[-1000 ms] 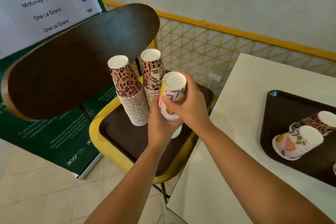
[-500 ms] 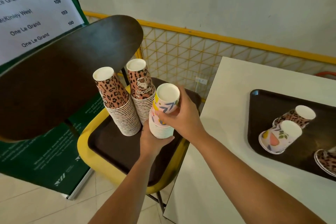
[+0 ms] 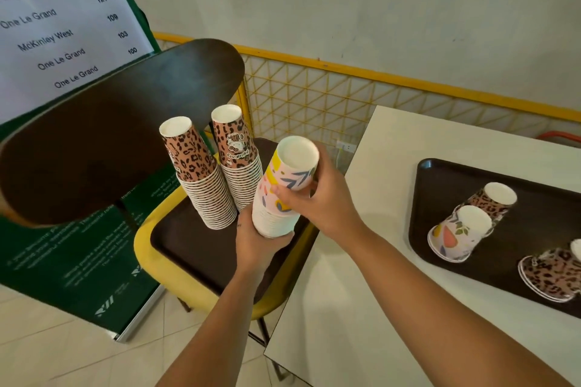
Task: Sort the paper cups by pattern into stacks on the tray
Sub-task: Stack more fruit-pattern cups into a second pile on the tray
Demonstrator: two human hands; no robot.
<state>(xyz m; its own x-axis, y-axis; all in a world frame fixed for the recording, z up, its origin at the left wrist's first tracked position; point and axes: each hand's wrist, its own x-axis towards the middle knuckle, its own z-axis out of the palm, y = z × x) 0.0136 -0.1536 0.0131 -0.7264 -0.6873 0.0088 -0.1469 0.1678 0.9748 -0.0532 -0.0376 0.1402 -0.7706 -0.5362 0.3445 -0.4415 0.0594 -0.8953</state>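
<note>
L hand [image 3: 254,239] grips bottom of floral cup stack [image 3: 273,214] over chair tray [image 3: 195,248]; R hand [image 3: 317,201] pinches top cup [image 3: 294,168], tilted.

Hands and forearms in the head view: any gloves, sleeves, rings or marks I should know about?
Both are bare. The left hand and right hand wear no gloves, and no sleeves, watch or bracelets show along either forearm up to the frame edge. No rings are visible. A small dark mark sits near the left hand's thumb side; too small to identify.
</note>
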